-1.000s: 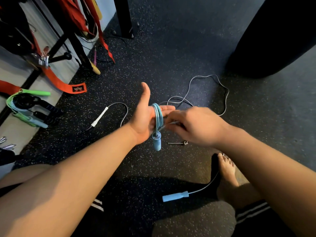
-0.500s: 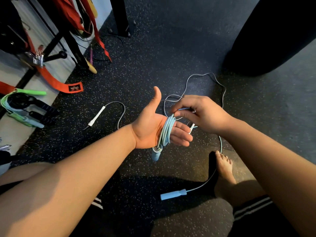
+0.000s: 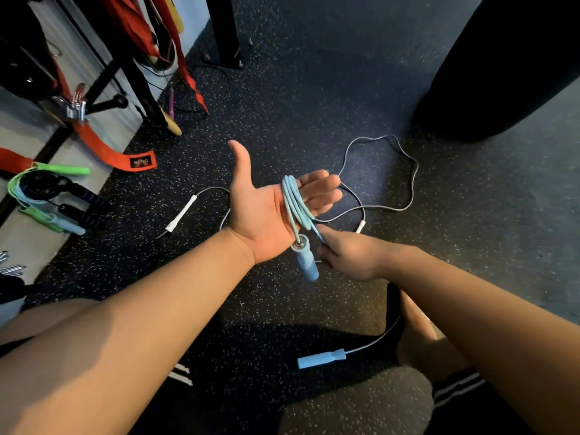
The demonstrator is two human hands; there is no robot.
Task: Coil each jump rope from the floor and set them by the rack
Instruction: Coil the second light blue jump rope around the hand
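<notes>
My left fingers (image 3: 317,187) are stretched out flat, palm up, with the blue jump rope (image 3: 295,204) looped around them a few times. Its blue handle (image 3: 305,261) dangles just below my palm. My right fingers (image 3: 326,239) pinch the loose strand right beside that handle. Half a second ago they were up beyond my left fingers, now they've swung down under them. The second blue handle (image 3: 321,358) lies on the floor (image 3: 314,105) well behind both, grey jump rope (image 3: 386,171) just beyond.

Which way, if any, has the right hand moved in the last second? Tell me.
Yes. The right hand, pinching the blue jump rope, has drawn back toward the person, nearer the loose blue handle lying on the floor.
</notes>
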